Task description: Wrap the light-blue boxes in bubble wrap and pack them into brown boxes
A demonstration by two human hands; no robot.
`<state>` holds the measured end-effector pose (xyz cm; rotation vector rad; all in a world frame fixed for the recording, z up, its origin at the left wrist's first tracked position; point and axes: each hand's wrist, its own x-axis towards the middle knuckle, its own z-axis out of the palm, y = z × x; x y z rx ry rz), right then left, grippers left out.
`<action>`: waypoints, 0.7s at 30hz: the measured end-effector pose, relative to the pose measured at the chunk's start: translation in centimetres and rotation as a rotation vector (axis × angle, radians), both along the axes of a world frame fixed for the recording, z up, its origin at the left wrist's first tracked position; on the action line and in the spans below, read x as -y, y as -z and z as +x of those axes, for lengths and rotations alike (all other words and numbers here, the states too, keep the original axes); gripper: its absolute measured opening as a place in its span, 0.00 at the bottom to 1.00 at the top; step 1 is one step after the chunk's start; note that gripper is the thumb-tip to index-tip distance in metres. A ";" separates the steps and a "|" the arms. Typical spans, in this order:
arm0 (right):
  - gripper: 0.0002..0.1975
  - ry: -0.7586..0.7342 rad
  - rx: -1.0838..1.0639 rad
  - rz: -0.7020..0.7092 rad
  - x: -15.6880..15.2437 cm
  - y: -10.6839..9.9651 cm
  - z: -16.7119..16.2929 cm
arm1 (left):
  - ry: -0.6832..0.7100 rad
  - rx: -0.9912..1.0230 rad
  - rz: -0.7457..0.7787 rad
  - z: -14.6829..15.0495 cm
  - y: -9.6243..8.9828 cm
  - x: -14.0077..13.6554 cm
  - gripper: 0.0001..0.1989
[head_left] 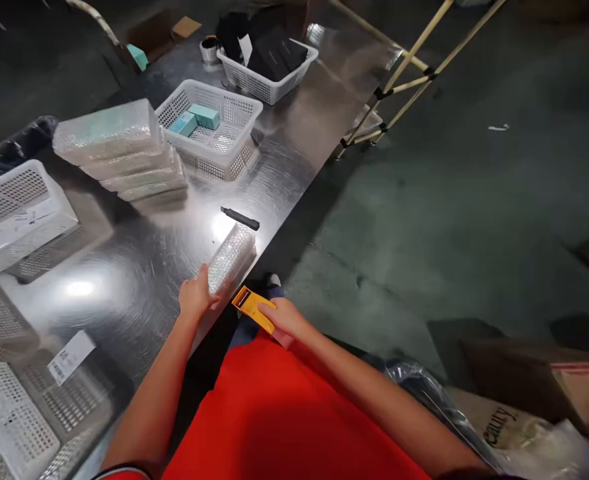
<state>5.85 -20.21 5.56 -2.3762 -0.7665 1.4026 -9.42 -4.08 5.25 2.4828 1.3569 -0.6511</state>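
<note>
Worktop point(184, 267) bears one bubble-wrapped pack point(232, 257) at its edge, clamped in the fingers of the left hand point(195, 295), near one yellow tool point(252, 307) clamped by the right hand point(285, 315), then two teal boxes point(205, 117) and one black cutter point(242, 219), the right fingertips mostly hidden.

Left hand point(194, 295) at worktop point(147, 287) edge, thumb extended, fingers curled in a grip. Right hand point(285, 316) just off that edge, closed, thumb uppermost. Forearms converge forward.
</note>
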 end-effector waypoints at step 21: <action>0.19 -0.094 0.033 -0.184 -0.3 -3.0 1.2 | -0.200 0.090 -0.017 5.8 -0.2 2.0 0.35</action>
